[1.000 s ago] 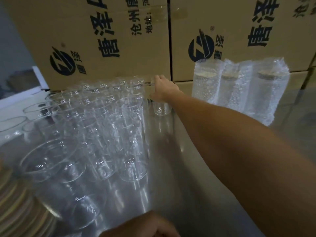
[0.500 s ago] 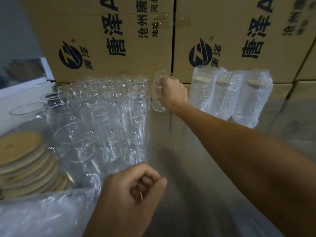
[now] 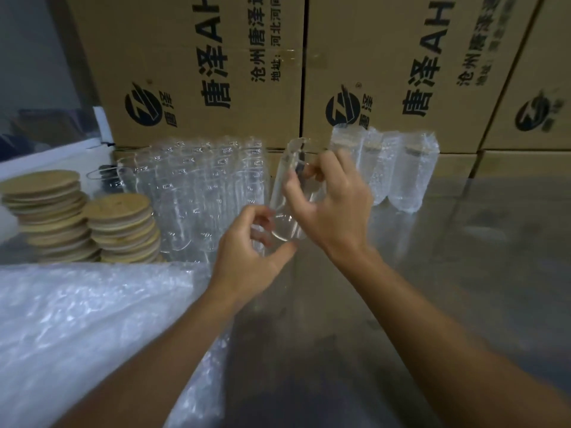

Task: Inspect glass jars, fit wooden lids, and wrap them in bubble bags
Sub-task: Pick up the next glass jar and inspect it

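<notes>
At frame centre the right hand (image 3: 333, 205) gripped the glass jar (image 3: 289, 193), its long axis near upright; the left hand (image 3: 247, 257), half-curled and empty, waited just beneath its base.

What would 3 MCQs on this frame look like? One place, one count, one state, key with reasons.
1. Where do the wooden lids sit?
A. Left of the bare jars
B. On the cartons
C. Right of the wrapped jars

2. How many wrapped jars stand against the cartons?
A. One
B. Three
C. Six

3. What state is the held jar in?
A. Lidded and bagged
B. Lying on the table
C. Bare, lidless, lifted and tilted

Key:
1 A, two stacks stand left of the bare jars.
2 B, three bubble-bagged jars stand side by side, each with a lid showing through the top.
3 C, the right hand grips its side off the table, mouth open, while the left hand reaches at its base.
</notes>
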{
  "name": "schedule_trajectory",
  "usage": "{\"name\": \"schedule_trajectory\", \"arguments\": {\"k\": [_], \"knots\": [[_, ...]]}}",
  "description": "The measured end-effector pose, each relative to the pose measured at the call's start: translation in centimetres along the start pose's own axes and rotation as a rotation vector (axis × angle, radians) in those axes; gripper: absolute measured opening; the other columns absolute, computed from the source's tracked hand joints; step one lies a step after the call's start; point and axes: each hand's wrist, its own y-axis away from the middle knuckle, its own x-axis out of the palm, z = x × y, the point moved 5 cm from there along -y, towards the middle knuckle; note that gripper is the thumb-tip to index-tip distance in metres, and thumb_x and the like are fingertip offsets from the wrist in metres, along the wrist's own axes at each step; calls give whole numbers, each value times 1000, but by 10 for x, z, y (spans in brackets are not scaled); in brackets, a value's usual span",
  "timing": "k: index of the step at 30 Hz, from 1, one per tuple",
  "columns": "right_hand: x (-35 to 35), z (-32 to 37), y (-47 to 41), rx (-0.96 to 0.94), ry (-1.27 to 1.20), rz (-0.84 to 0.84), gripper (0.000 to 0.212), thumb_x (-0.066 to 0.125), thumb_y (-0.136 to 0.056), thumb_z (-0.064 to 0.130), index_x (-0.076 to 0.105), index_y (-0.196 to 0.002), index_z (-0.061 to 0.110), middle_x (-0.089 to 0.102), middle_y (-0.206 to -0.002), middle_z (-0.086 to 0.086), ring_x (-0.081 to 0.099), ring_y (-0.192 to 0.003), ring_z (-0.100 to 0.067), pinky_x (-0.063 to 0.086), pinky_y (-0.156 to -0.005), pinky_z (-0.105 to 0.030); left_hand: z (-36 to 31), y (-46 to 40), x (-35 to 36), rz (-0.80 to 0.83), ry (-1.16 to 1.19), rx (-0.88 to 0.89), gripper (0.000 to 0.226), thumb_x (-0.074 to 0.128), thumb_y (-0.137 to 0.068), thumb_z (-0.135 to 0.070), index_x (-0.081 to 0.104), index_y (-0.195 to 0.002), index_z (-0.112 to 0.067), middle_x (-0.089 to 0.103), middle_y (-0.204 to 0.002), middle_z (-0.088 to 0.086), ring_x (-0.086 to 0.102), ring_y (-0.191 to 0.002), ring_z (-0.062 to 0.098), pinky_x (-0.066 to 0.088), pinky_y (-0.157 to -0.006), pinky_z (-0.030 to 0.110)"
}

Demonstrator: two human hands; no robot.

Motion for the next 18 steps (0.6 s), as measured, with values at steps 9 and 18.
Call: {"name": "schedule_trajectory", "arguments": {"k": [9, 18], "knots": [[-16, 27, 34, 84, -119, 15, 38, 65, -89, 37, 56, -64, 9, 55, -71, -1, 42, -58, -7, 34, -50, -23, 11, 0, 5, 180, 126, -96, 87, 87, -46, -45, 50, -122, -24, 64, -122, -1, 61, -117, 16, 53, -92, 54], [-6, -5, 72, 524, -289, 350, 73, 52, -82, 71, 52, -142, 29, 64, -128, 12, 54, -86, -10, 56, -85, -49, 18, 7, 10, 241, 192, -269, 81, 92, -41, -17, 53, -107, -45, 63, -116, -6, 56, -110, -7, 56, -87, 28]]}}
